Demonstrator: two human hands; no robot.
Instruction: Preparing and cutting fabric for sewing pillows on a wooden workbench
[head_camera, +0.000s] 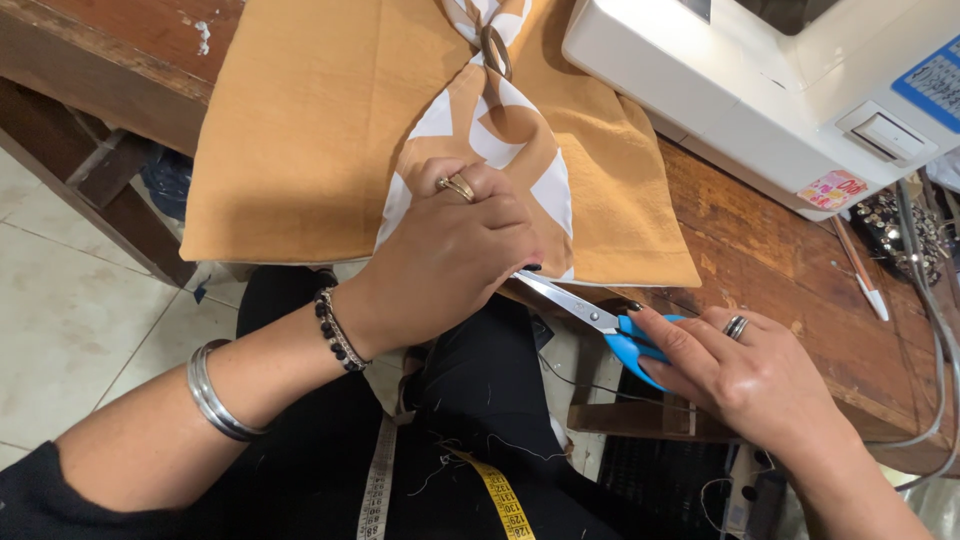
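Scissors (600, 322) at table (760, 260) edge, blades pointing left toward cloth (330, 130); right hand (745, 375) fingers clamped on blue handles; left hand (450, 250), fingers curled together, pins cloth hem just beside blade tips.

Both my hands low, near each other at centre.
My left hand (455, 255) lies palm down with fingers curled, forearm running in from lower left. My right hand (740, 375) reaches in from lower right, fingers closed in a grip, knuckles up.
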